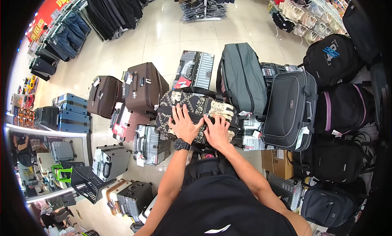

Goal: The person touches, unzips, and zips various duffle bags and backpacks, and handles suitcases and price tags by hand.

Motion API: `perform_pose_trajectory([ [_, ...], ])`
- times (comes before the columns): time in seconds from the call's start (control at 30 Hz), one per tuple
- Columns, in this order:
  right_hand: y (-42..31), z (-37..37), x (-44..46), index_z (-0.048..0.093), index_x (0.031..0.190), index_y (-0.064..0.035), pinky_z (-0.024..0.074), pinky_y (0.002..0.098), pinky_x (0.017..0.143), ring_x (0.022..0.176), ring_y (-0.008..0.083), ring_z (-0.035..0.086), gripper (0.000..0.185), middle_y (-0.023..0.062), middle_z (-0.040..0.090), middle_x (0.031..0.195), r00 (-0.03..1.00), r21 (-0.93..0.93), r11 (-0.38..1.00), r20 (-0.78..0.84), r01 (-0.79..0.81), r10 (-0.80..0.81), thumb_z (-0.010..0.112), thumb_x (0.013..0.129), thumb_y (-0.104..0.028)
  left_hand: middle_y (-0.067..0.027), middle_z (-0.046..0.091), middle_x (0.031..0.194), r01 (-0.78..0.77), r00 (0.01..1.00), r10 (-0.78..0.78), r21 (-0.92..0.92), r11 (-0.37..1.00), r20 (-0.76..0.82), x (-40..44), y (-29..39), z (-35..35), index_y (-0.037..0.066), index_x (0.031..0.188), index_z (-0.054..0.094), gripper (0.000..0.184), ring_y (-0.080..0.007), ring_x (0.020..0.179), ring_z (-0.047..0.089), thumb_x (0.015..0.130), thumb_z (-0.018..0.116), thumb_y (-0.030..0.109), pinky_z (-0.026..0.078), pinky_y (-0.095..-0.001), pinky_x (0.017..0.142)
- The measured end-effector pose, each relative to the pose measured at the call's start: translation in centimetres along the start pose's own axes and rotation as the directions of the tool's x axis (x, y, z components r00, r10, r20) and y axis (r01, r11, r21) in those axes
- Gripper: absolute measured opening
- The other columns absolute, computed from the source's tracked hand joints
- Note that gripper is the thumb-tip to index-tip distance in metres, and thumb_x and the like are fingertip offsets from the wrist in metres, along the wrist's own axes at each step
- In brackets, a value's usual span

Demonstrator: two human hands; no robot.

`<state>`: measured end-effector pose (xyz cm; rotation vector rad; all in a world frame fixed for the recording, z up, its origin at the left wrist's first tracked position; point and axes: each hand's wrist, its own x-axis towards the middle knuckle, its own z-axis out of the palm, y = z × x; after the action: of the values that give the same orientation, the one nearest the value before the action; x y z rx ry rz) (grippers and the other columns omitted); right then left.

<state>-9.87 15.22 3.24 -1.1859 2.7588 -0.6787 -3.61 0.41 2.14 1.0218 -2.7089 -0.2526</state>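
A black travel bag with cream elephant and floral patterns (pixel 168 107) lies in front of my body, on top of other luggage. My left hand (pixel 184 125) rests on its upper side with the fingers spread, and a black watch (pixel 182 144) is on that wrist. Close beside it, my right hand (pixel 219 133) touches the bag with bent, slightly parted fingers near the middle seam. Whether a small zipper pull sits under the right fingertips is hard to see. A dark strap (pixel 200 91) runs along the bag's far edge.
Around the bag stand a grey-green soft case (pixel 243 79), a black suitcase (pixel 289 109), a brown suitcase (pixel 143 87) and a silver hard case (pixel 111 161). Black backpacks (pixel 337 164) line the right side. Clothes racks (pixel 110 11) are farther back, and a mirror (pixel 49 162) leans at left.
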Motion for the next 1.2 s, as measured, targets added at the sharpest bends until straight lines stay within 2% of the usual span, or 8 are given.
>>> perform_pose_trajectory([
  [0.17,1.8,0.4,0.7,0.069,0.117,-0.0090,0.0444,0.0497,0.097,0.115,0.0351,0.054,0.026,0.0134,0.059,0.116,0.991,0.093,0.995,-0.127,0.042,-0.030,0.073,0.091,-0.012,-0.0251,0.028,0.170,0.037,0.998,-0.039,0.032,0.999,0.059,-0.1,1.3,-0.2,0.010,0.165,0.034,0.121,-0.0399,0.163,0.014,0.074,0.074,0.079,0.023,-0.0720,0.117],
  [0.27,3.1,0.7,0.9,0.069,0.114,-0.0091,0.0463,0.0496,0.094,0.113,0.0348,0.056,0.024,0.0129,0.060,0.115,0.992,0.118,0.989,-0.108,0.084,-0.071,0.074,0.090,-0.012,-0.0255,0.027,0.171,0.034,0.999,-0.036,0.057,0.998,0.033,-0.4,1.7,0.2,0.011,0.165,0.034,0.122,-0.0403,0.163,0.014,0.074,0.071,0.084,0.022,-0.0721,0.116],
  [0.47,3.3,-1.1,1.1,0.069,0.116,-0.0082,0.0487,0.0486,0.091,0.110,0.0355,0.058,0.028,0.0139,0.060,0.116,0.997,0.148,0.986,-0.047,0.074,-0.068,0.075,0.089,-0.013,-0.0245,0.022,0.173,0.026,0.997,-0.030,0.056,0.998,0.075,-0.8,1.6,0.2,0.009,0.166,0.031,0.126,-0.0400,0.164,0.007,0.074,0.071,0.085,0.018,-0.0773,0.116],
  [0.57,3.6,-1.8,1.0,0.070,0.121,-0.0103,0.0487,0.0486,0.092,0.112,0.0363,0.057,0.033,0.0137,0.060,0.120,0.998,0.018,1.000,0.063,0.012,-0.014,0.077,0.090,-0.018,-0.0254,0.024,0.172,0.009,0.998,-0.013,0.067,0.998,0.066,-1.0,1.7,0.4,0.007,0.166,0.032,0.126,-0.0421,0.163,0.009,0.075,0.066,0.088,0.018,-0.0782,0.116],
  [0.8,8.2,-3.3,-2.4,0.070,0.116,-0.0131,0.0456,0.0456,0.089,0.110,0.0317,0.056,0.025,0.0107,0.062,0.117,0.996,-0.039,0.995,0.022,0.089,-0.088,0.073,0.092,-0.021,-0.0219,0.020,0.174,0.013,0.996,-0.020,0.091,0.996,0.082,-1.3,1.9,0.8,0.013,0.168,0.026,0.125,-0.0409,0.164,0.007,0.077,0.068,0.086,0.016,-0.0773,0.117],
  [0.87,10.4,-4.1,-4.3,0.069,0.113,-0.0138,0.0435,0.0432,0.083,0.104,0.0281,0.056,0.020,0.0075,0.060,0.106,0.988,-0.075,0.990,-0.083,0.120,-0.126,0.068,0.094,-0.018,-0.0216,0.019,0.174,0.019,0.995,-0.028,0.095,0.995,0.094,-1.0,1.8,1.0,0.014,0.168,0.026,0.123,-0.0404,0.164,0.007,0.077,0.069,0.085,0.016,-0.0767,0.118],
  [1.1,15.2,-1.5,-8.5,0.064,0.108,-0.0131,0.0461,0.0431,0.079,0.099,0.0279,0.060,0.015,0.0068,0.059,0.102,0.994,-0.053,0.998,-0.113,-0.018,0.012,0.062,0.093,-0.012,-0.0220,0.014,0.176,0.030,0.986,-0.053,0.142,0.989,0.159,-1.3,2.1,0.7,0.016,0.171,0.019,0.124,-0.0412,0.164,0.003,0.080,0.070,0.082,0.012,-0.0759,0.120],
  [1.2,14.9,-0.6,-9.2,0.063,0.120,-0.0119,0.0496,0.0460,0.090,0.110,0.0299,0.062,0.027,0.0081,0.063,0.110,0.995,0.062,0.993,0.007,-0.099,0.099,0.061,0.093,-0.010,-0.0236,0.013,0.176,0.027,0.984,-0.051,0.142,0.990,0.173,-1.6,1.9,1.0,0.014,0.171,0.017,0.128,-0.0418,0.164,0.001,0.078,0.070,0.084,0.012,-0.0768,0.120],
])
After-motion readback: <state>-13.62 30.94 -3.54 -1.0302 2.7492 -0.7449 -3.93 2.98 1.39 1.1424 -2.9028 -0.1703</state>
